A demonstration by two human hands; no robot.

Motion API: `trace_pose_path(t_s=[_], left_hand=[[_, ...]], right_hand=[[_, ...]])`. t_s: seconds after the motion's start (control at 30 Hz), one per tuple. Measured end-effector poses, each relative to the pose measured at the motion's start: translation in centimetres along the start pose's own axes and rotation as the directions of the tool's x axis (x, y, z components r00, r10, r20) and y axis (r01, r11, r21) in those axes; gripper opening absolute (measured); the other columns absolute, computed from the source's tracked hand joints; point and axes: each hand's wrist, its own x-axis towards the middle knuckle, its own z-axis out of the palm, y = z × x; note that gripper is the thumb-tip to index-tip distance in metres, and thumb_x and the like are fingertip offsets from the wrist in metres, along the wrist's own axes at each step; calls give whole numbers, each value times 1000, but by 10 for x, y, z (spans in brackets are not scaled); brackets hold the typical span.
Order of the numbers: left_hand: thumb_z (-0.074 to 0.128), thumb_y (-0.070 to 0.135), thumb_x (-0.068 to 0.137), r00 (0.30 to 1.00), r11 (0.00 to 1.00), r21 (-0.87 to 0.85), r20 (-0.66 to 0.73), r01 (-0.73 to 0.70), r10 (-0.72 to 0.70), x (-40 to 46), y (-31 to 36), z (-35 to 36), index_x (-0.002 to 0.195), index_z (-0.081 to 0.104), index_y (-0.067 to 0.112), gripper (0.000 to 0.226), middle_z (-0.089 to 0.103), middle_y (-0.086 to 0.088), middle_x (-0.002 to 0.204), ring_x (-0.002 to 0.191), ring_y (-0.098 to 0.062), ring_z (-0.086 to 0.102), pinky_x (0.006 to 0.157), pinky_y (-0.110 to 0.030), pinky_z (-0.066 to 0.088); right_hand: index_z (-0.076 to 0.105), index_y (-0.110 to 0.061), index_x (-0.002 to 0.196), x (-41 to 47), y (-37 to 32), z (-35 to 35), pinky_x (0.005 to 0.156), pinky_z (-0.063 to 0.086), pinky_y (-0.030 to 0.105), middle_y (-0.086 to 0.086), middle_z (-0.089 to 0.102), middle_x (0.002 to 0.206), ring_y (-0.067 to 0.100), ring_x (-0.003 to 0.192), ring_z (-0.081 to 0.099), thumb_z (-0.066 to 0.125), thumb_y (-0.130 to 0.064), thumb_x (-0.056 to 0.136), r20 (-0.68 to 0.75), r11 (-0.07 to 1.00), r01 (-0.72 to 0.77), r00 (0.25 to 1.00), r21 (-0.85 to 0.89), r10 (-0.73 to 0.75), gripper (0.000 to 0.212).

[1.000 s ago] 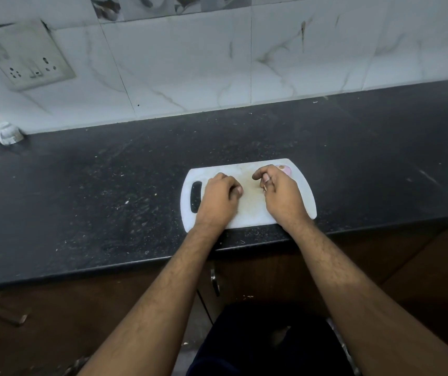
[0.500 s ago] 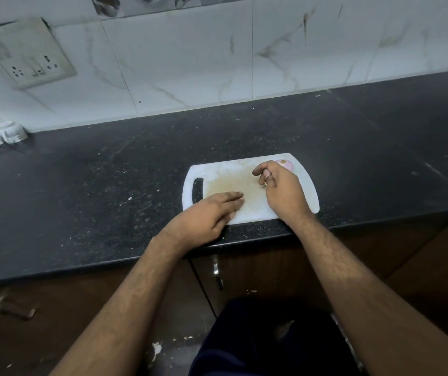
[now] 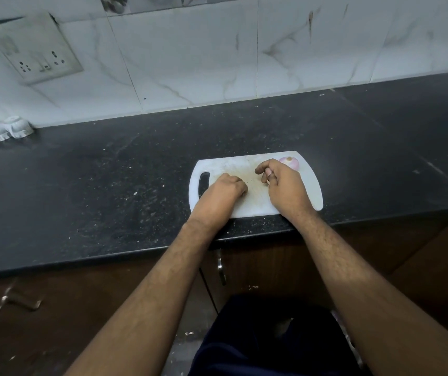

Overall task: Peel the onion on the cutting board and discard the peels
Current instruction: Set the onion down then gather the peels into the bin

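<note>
Pink onion [image 3: 290, 162], white cutting board [image 3: 309, 185]

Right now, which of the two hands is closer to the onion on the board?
The right hand. It sits just in front of the onion at the cutting board's far right corner, while the left hand rests nearer the handle slot.

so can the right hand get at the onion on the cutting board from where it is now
Probably yes. The onion lies bare at the far right corner of the cutting board, just beyond the right hand, whose fingers are curled. Nothing stands between them; the left hand is off to the other side.
</note>
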Motion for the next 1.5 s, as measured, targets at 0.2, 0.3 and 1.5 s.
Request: trace_pose_path(t_s=[0.2, 0.3, 1.5], left_hand=[[71, 7, 96, 887, 818, -494, -176, 296, -427, 0, 11, -1, 107, 81, 10, 15, 76, 8, 100, 92, 2, 66, 91, -10, 44], [78, 5, 91, 743, 392, -885, -84, 251, -664, -25, 20, -5, 100, 81, 12, 11, 80, 6, 95, 96, -11, 75, 95, -26, 58], [37, 9, 102, -245, -260, -573, 656, -777, -714, -402, -115, 34, 77, 57, 10, 32, 57, -7, 73, 63, -15, 52, 62, -24, 44]], right_hand=[[68, -19, 109, -3, -6, -4, 82, 51, 23, -12, 56, 86, 3, 87, 57, 36, 0, 104, -26, 999, 21, 999, 29, -21, 38], [67, -26, 109, -10, -16, -1, 71, 47, 20, -11, 60, 86, 4, 77, 56, 38, -8, 107, -18, 995, -13, 1000, 96, 15, 34], [58, -9, 90, -273, -192, 339, 43, 36, 15, 3, 53, 68, 7, 52, 46, 34, -8, 109, 831, 279, -941, 309, 194, 463, 31]])
